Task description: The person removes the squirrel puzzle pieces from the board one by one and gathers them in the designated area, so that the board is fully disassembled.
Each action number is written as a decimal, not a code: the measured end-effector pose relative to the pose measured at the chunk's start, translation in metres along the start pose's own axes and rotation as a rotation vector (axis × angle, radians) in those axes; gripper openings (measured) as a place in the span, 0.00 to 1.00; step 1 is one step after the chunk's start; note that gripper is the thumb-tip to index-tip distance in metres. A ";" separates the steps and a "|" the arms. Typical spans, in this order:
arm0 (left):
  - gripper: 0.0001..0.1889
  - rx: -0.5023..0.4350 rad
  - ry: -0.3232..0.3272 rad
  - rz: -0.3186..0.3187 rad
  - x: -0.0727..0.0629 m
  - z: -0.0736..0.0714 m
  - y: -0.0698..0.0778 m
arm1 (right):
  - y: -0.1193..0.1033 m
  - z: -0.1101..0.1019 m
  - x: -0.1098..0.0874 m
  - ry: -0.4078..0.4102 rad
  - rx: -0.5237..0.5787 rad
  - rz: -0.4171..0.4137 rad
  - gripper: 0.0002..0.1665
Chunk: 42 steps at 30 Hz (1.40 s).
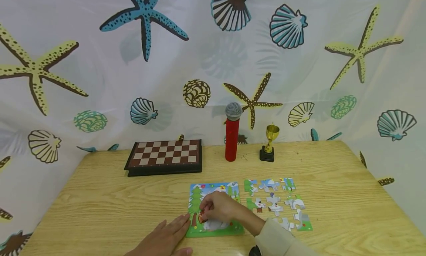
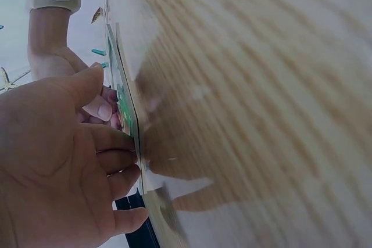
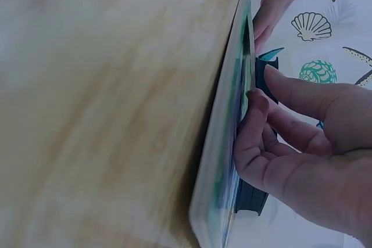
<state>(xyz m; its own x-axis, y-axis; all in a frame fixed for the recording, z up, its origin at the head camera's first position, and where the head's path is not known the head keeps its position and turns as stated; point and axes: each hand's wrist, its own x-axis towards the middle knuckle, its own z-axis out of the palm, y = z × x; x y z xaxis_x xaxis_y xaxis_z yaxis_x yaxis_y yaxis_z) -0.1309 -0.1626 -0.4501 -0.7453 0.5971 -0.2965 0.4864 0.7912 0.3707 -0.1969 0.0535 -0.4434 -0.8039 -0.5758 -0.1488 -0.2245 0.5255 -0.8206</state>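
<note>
A square puzzle board [image 1: 196, 233] with a printed forest border and a pale grey recess lies near the table's front. Over its left part, my right hand [image 1: 221, 208] pinches a puzzle piece [image 1: 201, 216] with red-brown print, mostly hidden by the fingers. The right wrist view has the curled fingers [image 3: 256, 114] close against the board's face [image 3: 218, 161]. My left hand [image 1: 168, 233] lies with extended fingers, fingertips right at the board's left edge; its palm [image 2: 52, 161] shows in the left wrist view. Several loose puzzle pieces [image 1: 274, 204] are spread right of the board.
Behind the board, a folded chessboard box [image 1: 164, 154] sits at the back left. A red microphone [image 1: 232, 137] stands upright beside a small gold trophy cup [image 1: 271, 135] on a black base. A printed seashell curtain [image 1: 206, 63] hangs behind the wooden table [image 1: 110, 208].
</note>
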 end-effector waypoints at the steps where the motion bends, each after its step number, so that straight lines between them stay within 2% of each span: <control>1: 0.43 0.003 0.003 0.001 0.000 0.000 0.000 | 0.000 0.000 0.000 0.001 -0.001 0.000 0.06; 11: 0.43 0.012 0.008 0.009 0.000 0.000 -0.001 | -0.005 0.001 0.001 0.019 0.022 0.021 0.06; 16: 0.43 0.022 -0.001 0.000 0.000 0.002 -0.002 | -0.004 -0.003 -0.006 0.018 0.011 -0.017 0.06; 22: 0.44 0.017 -0.011 -0.016 0.001 0.002 -0.001 | 0.003 -0.021 -0.023 0.008 0.036 -0.045 0.05; 29: 0.44 0.021 -0.024 -0.027 0.002 0.002 0.000 | 0.018 -0.043 -0.050 0.016 0.117 -0.014 0.05; 35: 0.44 0.029 -0.022 -0.029 0.002 0.002 0.000 | 0.037 -0.062 -0.072 0.026 0.121 -0.020 0.07; 42: 0.44 0.039 -0.028 -0.041 0.002 0.001 0.000 | 0.057 -0.074 -0.088 0.012 0.139 -0.039 0.09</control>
<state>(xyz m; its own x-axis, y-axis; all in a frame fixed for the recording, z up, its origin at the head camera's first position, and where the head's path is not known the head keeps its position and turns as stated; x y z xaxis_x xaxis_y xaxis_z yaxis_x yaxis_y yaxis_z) -0.1321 -0.1609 -0.4521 -0.7524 0.5668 -0.3356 0.4733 0.8195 0.3231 -0.1799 0.1801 -0.4362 -0.8025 -0.5866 -0.1094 -0.1781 0.4104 -0.8943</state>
